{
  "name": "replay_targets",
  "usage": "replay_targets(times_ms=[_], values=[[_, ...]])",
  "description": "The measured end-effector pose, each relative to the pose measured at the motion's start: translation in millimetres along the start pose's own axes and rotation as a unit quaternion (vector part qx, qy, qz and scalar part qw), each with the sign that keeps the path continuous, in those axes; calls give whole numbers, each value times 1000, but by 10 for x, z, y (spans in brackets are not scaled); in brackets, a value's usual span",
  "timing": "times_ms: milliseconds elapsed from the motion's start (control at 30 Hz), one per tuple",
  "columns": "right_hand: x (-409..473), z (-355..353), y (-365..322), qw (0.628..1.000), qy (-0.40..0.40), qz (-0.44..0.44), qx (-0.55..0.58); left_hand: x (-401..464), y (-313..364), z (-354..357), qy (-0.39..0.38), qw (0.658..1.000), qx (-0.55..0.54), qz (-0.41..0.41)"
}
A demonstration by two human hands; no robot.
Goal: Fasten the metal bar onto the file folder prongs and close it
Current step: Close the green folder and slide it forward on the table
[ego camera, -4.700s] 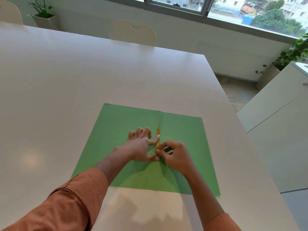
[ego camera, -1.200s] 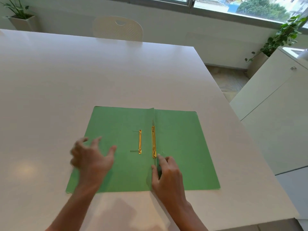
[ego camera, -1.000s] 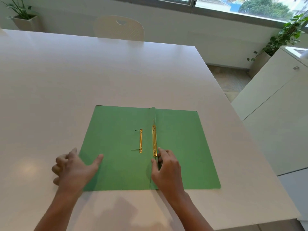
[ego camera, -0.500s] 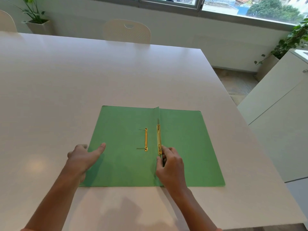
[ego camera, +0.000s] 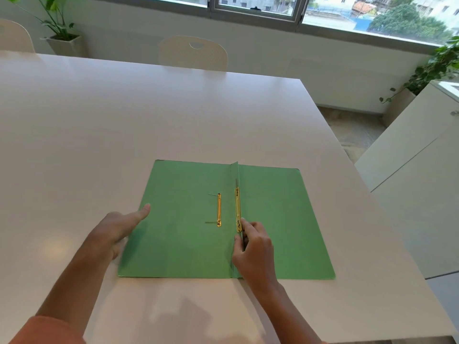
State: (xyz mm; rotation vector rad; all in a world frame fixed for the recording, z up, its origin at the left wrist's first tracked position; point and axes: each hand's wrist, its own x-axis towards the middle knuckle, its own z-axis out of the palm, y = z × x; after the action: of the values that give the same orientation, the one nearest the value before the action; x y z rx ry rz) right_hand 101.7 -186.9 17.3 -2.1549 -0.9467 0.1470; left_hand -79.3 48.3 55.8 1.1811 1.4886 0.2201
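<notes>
A green file folder [ego camera: 278, 219] lies spread flat on the white table [ego camera: 124, 125]. One gold metal bar [ego camera: 238, 209] runs along the raised centre fold. A second gold strip [ego camera: 219, 209] with two thin prongs pointing left lies on the left flap. My right hand [ego camera: 253, 249] rests on the fold just below the bar, fingertips pressing its near end. My left hand [ego camera: 116, 229] is at the left flap's outer edge, thumb on top of the flap and fingers hidden beneath the edge.
A cream chair [ego camera: 193, 53] stands at the table's far side, another chair [ego camera: 12, 36] at far left. Potted plants [ego camera: 62, 33] sit by the window wall. A white cabinet [ego camera: 409, 175] stands close to the table's right edge.
My left hand left the middle of the folder and slid to the left flap's outer edge, taking hold there. My right hand stayed on the fold by the bar.
</notes>
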Motion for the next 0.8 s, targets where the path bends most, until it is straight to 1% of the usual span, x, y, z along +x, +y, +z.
replay_targets(times_ms=[233,300,400,467,533,633,733,800], values=[[-24,-3,21,1000,3,-8,3,57,-36,-109,-3,1000,2,-1],[-26,0,33,1000,6,-11,5,-20,20,-150,-9,1000,8,14],[-16,6,63,1000,5,-11,9,-234,171,-198,-49,996,0,69],[-14,3,86,1000,0,-5,11,-424,285,-200,-86,989,-25,116],[-18,-12,110,1000,-2,0,11,-631,395,-140,-135,974,-55,172],[-7,-75,151,1000,-4,10,18,-909,540,60,-209,940,-92,254],[78,-256,212,995,9,71,74,-1097,616,390,-240,914,-109,307],[155,-438,265,983,10,124,138,-1173,597,670,-243,903,-86,344]])
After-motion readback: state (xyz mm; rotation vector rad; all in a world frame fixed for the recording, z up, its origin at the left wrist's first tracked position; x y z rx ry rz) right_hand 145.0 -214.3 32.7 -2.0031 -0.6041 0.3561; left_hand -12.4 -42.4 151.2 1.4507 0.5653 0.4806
